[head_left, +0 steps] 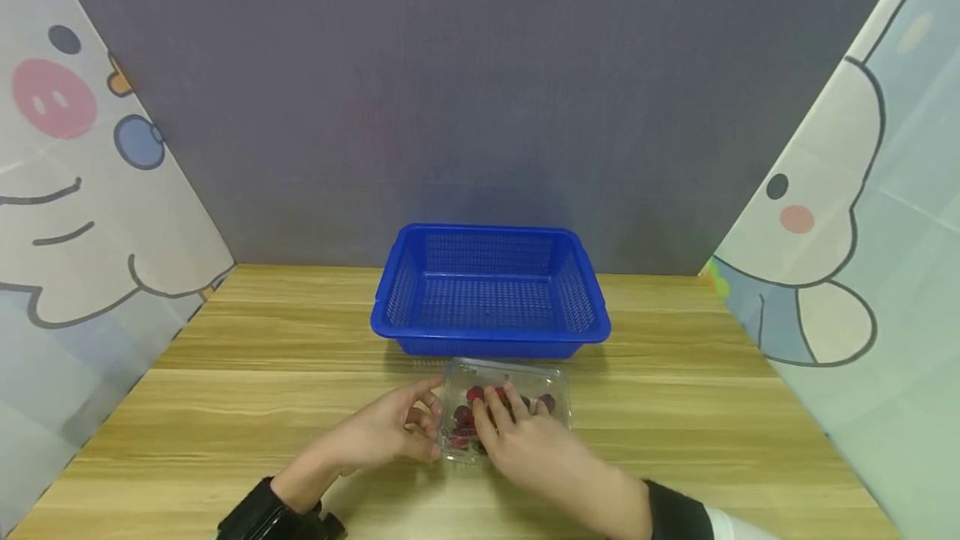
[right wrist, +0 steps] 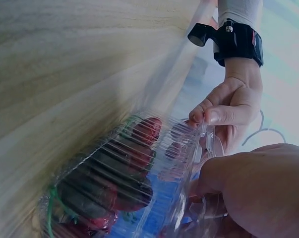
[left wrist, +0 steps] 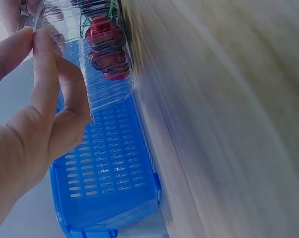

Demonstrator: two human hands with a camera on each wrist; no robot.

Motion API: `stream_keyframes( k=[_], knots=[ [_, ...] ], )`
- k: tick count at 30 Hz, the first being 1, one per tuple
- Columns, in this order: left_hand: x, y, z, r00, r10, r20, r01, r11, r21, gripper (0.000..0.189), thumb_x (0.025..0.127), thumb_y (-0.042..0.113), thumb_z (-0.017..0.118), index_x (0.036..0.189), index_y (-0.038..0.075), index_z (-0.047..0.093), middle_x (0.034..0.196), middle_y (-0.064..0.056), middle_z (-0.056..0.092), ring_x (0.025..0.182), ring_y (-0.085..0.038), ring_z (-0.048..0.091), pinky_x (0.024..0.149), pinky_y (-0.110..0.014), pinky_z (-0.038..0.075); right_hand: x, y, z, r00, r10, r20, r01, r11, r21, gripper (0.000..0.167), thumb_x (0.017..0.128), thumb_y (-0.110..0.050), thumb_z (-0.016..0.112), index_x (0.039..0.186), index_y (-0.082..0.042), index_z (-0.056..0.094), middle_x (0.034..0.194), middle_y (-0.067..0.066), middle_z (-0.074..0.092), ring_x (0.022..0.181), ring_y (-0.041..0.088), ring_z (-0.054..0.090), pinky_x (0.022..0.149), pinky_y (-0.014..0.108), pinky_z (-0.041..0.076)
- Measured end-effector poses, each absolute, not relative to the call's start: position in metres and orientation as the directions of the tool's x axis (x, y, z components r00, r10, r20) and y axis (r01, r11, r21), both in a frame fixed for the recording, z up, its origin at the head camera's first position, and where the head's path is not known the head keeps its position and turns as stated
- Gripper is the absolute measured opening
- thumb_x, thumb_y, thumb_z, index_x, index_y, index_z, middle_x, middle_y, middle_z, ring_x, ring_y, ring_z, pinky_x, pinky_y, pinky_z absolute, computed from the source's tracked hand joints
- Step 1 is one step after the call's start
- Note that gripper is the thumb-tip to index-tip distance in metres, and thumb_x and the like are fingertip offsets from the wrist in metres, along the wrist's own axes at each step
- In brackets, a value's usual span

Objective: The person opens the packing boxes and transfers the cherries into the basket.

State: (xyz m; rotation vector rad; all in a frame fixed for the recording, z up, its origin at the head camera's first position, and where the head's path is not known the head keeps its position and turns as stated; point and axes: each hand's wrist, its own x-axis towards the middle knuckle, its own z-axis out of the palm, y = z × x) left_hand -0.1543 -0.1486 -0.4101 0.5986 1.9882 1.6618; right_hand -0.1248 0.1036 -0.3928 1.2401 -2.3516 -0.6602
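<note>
A clear plastic box [head_left: 558, 377] holds several dark red, round fruits [head_left: 463, 417] with thin green stems, which look like cherries. My left hand [head_left: 386, 432] is at the box's left side; in the right wrist view its thumb and fingers pinch the rim. From the right, my right hand [head_left: 543, 448] reaches over the near edge, fingers spread among the fruits. Whether a fruit is between those fingers is not plain. Through the ribbed wall, more cherries [right wrist: 139, 156] show in the right wrist view, and others [left wrist: 105, 32] in the left wrist view.
Just behind the box stands a blue plastic basket [head_left: 491, 333] with slotted walls and nothing in it. Both are on a wood-grain table [head_left: 285, 332]. A grey panel [head_left: 480, 107] rises at the back, with cartoon-printed sheets on the left and right.
</note>
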Motion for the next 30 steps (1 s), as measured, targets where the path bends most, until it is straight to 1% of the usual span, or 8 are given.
stream_keyframes(
  k=[8, 11, 15, 17, 20, 22, 26, 30],
  knots=[
    [-0.155, -0.148, -0.409, -0.79, 0.61, -0.068, 0.037, 0.158, 0.987, 0.097, 0.081, -0.01, 0.076, 0.155, -0.017, 0.014, 0.114, -0.015, 0.05, 0.089, -0.023, 0.058, 0.068, -0.024, 0.054, -0.128, 0.105, -0.394, -0.481, -0.853, 0.202, -0.662, 0.504, 0.555, 0.035, 0.099, -0.022, 0.065, 0.131, -0.008, 0.067, 0.127, 0.012, 0.07, 0.106, 0.029, 0.072, 0.064, 0.036, 0.063],
    [-0.154, -0.148, -0.408, -0.789, 0.61, -0.07, 0.038, 0.163, 0.986, 0.097, 0.081, -0.01, 0.076, 0.155, -0.017, 0.014, 0.114, -0.015, 0.05, 0.089, -0.022, 0.059, 0.067, -0.024, 0.054, -0.129, 0.106, -0.394, -0.461, -0.863, 0.207, -0.666, 0.491, 0.562, 0.036, 0.098, -0.023, 0.067, 0.13, -0.008, 0.067, 0.126, 0.012, 0.07, 0.104, 0.028, 0.072, 0.063, 0.033, 0.063],
    [-0.154, -0.148, -0.408, -0.789, 0.61, -0.072, 0.041, 0.17, 0.985, 0.096, 0.08, -0.01, 0.075, 0.155, -0.016, 0.015, 0.115, -0.015, 0.05, 0.089, -0.023, 0.058, 0.068, -0.024, 0.054, -0.132, 0.107, -0.394, -0.409, -0.884, 0.227, -0.673, 0.46, 0.579, 0.036, 0.094, -0.022, 0.071, 0.126, -0.006, 0.069, 0.121, 0.011, 0.072, 0.1, 0.025, 0.074, 0.063, 0.027, 0.061],
    [-0.154, -0.148, -0.409, -0.786, 0.614, -0.077, 0.044, 0.18, 0.983, 0.095, 0.08, -0.01, 0.075, 0.155, -0.016, 0.016, 0.114, -0.015, 0.051, 0.088, -0.023, 0.058, 0.068, -0.025, 0.054, -0.134, 0.109, -0.391, -0.399, -0.882, 0.249, -0.687, 0.468, 0.556, 0.035, 0.092, -0.019, 0.074, 0.124, -0.004, 0.069, 0.119, 0.011, 0.073, 0.098, 0.023, 0.074, 0.061, 0.024, 0.06],
    [-0.153, -0.15, -0.411, -0.781, 0.618, -0.084, 0.045, 0.19, 0.981, 0.093, 0.08, -0.01, 0.074, 0.155, -0.016, 0.018, 0.114, -0.015, 0.052, 0.089, -0.023, 0.058, 0.07, -0.027, 0.056, -0.135, 0.111, -0.386, -0.412, -0.872, 0.266, -0.72, 0.49, 0.491, 0.035, 0.091, -0.014, 0.077, 0.122, -0.002, 0.068, 0.118, 0.012, 0.073, 0.098, 0.022, 0.074, 0.059, 0.021, 0.059],
    [-0.153, -0.151, -0.412, -0.779, 0.621, -0.089, 0.039, 0.19, 0.981, 0.092, 0.08, -0.011, 0.073, 0.154, -0.017, 0.018, 0.114, -0.015, 0.053, 0.089, -0.024, 0.058, 0.071, -0.027, 0.056, -0.135, 0.111, -0.383, -0.428, -0.868, 0.253, -0.734, 0.497, 0.463, 0.035, 0.092, -0.014, 0.077, 0.123, -0.001, 0.067, 0.119, 0.013, 0.073, 0.099, 0.023, 0.074, 0.057, 0.02, 0.058],
    [-0.154, -0.152, -0.413, -0.777, 0.623, -0.088, 0.035, 0.182, 0.983, 0.092, 0.08, -0.013, 0.072, 0.155, -0.016, 0.018, 0.113, -0.016, 0.052, 0.09, -0.024, 0.058, 0.072, -0.028, 0.057, -0.134, 0.11, -0.383, -0.439, -0.869, 0.228, -0.732, 0.492, 0.471, 0.034, 0.094, -0.016, 0.075, 0.124, -0.002, 0.068, 0.12, 0.013, 0.072, 0.099, 0.023, 0.074, 0.057, 0.019, 0.058],
    [-0.154, -0.151, -0.413, -0.776, 0.625, -0.081, 0.045, 0.184, 0.982, 0.092, 0.078, -0.013, 0.071, 0.154, -0.017, 0.019, 0.114, -0.018, 0.053, 0.089, -0.024, 0.058, 0.071, -0.028, 0.058, -0.135, 0.11, -0.382, -0.453, -0.86, 0.235, -0.738, 0.509, 0.443, 0.036, 0.091, -0.012, 0.078, 0.124, 0.0, 0.068, 0.12, 0.015, 0.072, 0.1, 0.024, 0.073, 0.062, 0.021, 0.059]
  ],
)
